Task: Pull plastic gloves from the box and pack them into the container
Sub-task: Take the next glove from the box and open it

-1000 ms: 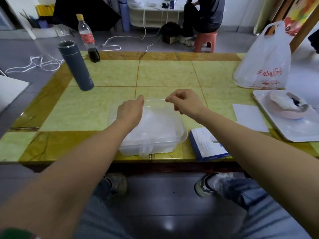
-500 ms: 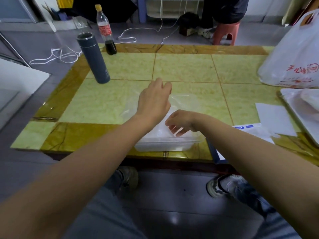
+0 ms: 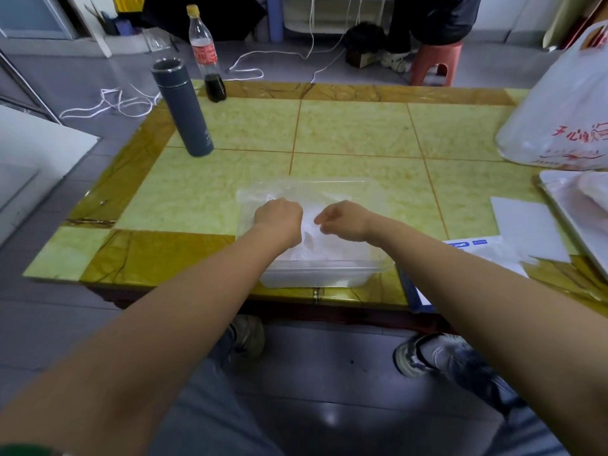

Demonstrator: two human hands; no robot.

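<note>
1. Grey flask (image 3: pixel 182 110) is standing back-left of the container (image 3: pixel 316 278).
2. L hand (image 3: pixel 279 219) is sitting over the container w/ fingers curled under; can't tell if it's holding.
3. Clear glove (image 3: pixel 329 196) is lying across the container.
4. R hand (image 3: pixel 342 222) is pinching the glove.
5. Blue box (image 3: pixel 460 245) is lying just right of the container.

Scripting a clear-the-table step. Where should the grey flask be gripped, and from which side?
Grip the grey flask around its mid-body, coming from the near side. It stands upright, a tall plain cylinder without a handle, and the cola bottle stands close behind it to the right, so the far side looks crowded.
</note>
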